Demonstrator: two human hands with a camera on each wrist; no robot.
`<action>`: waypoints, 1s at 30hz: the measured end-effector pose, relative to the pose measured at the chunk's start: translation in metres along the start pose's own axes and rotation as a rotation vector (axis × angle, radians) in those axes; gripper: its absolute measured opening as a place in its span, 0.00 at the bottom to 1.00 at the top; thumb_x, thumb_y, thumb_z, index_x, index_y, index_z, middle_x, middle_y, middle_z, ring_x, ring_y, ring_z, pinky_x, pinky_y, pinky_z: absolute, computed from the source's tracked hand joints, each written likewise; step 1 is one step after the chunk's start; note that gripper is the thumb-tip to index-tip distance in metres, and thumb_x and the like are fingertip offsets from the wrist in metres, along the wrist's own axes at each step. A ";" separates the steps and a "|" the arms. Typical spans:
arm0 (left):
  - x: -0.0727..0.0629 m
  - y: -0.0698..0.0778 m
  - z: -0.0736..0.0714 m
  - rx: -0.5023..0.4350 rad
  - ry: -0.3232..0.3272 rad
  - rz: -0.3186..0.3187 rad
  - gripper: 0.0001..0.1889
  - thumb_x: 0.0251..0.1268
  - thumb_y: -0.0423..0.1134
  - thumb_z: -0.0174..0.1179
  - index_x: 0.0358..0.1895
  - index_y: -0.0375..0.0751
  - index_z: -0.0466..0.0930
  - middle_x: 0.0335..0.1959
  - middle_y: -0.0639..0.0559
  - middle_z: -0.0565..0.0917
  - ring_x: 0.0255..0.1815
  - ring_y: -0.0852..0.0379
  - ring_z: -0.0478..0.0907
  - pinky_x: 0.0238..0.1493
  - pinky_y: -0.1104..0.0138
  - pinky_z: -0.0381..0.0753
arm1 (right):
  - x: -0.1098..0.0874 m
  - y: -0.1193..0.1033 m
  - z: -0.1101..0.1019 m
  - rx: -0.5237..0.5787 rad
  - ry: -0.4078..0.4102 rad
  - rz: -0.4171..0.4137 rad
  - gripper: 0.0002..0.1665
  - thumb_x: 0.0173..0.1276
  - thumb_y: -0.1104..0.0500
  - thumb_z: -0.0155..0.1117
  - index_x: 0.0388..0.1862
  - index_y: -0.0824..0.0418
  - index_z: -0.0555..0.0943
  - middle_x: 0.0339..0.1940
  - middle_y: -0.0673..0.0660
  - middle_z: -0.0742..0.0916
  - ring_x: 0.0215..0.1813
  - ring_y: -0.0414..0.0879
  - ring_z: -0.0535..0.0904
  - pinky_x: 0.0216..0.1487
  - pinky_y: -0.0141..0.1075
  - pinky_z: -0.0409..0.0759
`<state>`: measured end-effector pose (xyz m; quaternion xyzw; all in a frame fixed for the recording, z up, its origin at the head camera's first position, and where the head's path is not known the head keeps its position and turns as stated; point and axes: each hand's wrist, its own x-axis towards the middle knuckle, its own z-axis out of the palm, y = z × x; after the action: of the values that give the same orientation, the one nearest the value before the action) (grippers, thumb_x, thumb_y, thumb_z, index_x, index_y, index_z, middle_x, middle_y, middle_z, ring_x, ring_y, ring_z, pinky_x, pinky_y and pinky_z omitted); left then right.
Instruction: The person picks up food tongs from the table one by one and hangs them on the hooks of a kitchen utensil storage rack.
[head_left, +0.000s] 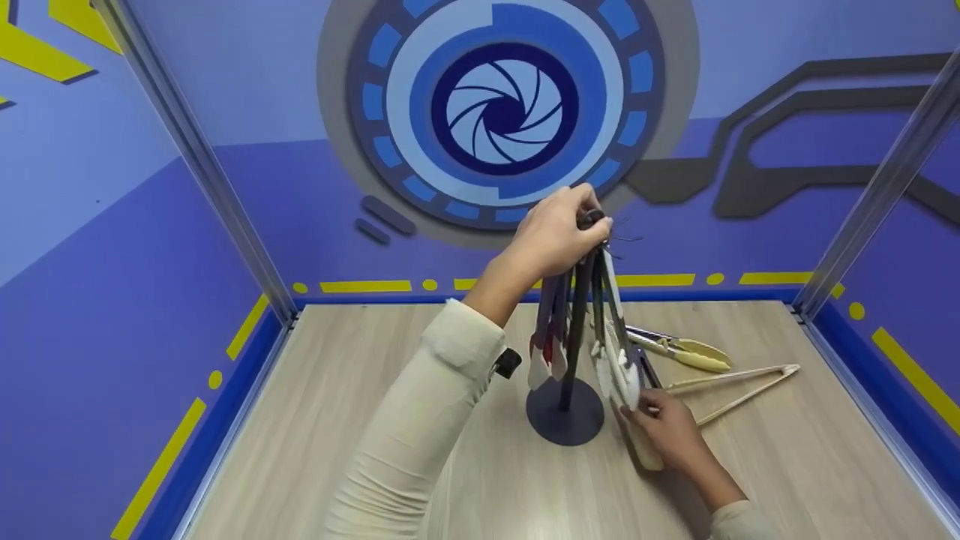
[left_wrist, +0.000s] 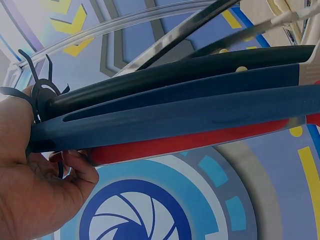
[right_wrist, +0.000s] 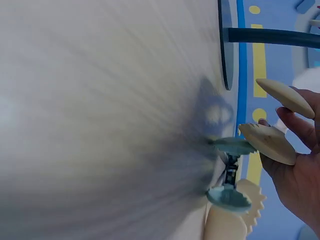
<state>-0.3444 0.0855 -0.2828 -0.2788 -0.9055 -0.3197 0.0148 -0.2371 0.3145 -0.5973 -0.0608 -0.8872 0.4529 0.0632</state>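
A black stand (head_left: 577,330) with a round base and hooks (left_wrist: 42,95) at its top stands on the table. My left hand (head_left: 559,232) grips this top, fingers curled by the hooks and the handle ends. Dark blue tongs (left_wrist: 175,117) with red inner sides hang at the stand's left. On its right hang tongs with cream tips (head_left: 626,386). My right hand (head_left: 671,431) holds these at the lower end. The right wrist view shows its fingers on the two cream tips (right_wrist: 270,142), which are spread apart.
To the right on the table lie yellow-tipped tongs (head_left: 701,356) and slim beige tongs (head_left: 750,397). A tan tong end (head_left: 646,452) lies beneath my right hand. Scalloped grey-green tips (right_wrist: 229,198) show close to that hand. Patterned blue walls (head_left: 247,217) enclose the table.
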 end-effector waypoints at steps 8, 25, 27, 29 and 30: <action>0.000 0.001 -0.001 -0.003 0.010 -0.008 0.10 0.81 0.54 0.58 0.50 0.55 0.77 0.47 0.56 0.78 0.46 0.58 0.76 0.47 0.64 0.76 | 0.000 -0.015 -0.021 0.090 0.047 0.019 0.18 0.73 0.57 0.74 0.57 0.65 0.88 0.51 0.63 0.91 0.44 0.32 0.81 0.46 0.26 0.79; 0.000 -0.001 0.004 -0.034 0.017 -0.008 0.10 0.81 0.54 0.58 0.50 0.55 0.77 0.48 0.56 0.78 0.47 0.57 0.75 0.47 0.63 0.75 | 0.014 -0.055 -0.044 0.177 0.214 -0.133 0.18 0.75 0.57 0.73 0.58 0.65 0.87 0.68 0.63 0.84 0.54 0.17 0.76 0.54 0.11 0.74; 0.000 0.000 0.004 -0.031 0.020 -0.007 0.10 0.81 0.54 0.58 0.50 0.55 0.78 0.48 0.56 0.78 0.47 0.58 0.75 0.47 0.63 0.75 | 0.015 -0.057 -0.045 0.178 0.220 -0.162 0.19 0.75 0.57 0.73 0.59 0.66 0.87 0.69 0.63 0.82 0.55 0.16 0.75 0.55 0.11 0.74; 0.000 0.000 0.004 -0.027 0.023 -0.007 0.10 0.81 0.54 0.58 0.50 0.55 0.78 0.48 0.56 0.78 0.47 0.58 0.75 0.47 0.64 0.75 | 0.016 -0.060 -0.044 0.185 0.239 -0.199 0.17 0.74 0.59 0.73 0.57 0.66 0.87 0.68 0.63 0.83 0.54 0.18 0.76 0.55 0.12 0.75; 0.000 0.000 0.003 -0.028 0.025 -0.008 0.10 0.81 0.54 0.58 0.50 0.55 0.78 0.48 0.56 0.78 0.47 0.58 0.75 0.47 0.64 0.76 | 0.017 -0.062 -0.044 0.187 0.254 -0.220 0.16 0.74 0.60 0.73 0.57 0.66 0.87 0.67 0.64 0.83 0.54 0.18 0.76 0.55 0.12 0.76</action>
<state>-0.3435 0.0873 -0.2856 -0.2712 -0.9019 -0.3356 0.0210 -0.2494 0.3166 -0.5208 -0.0142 -0.8275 0.5123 0.2292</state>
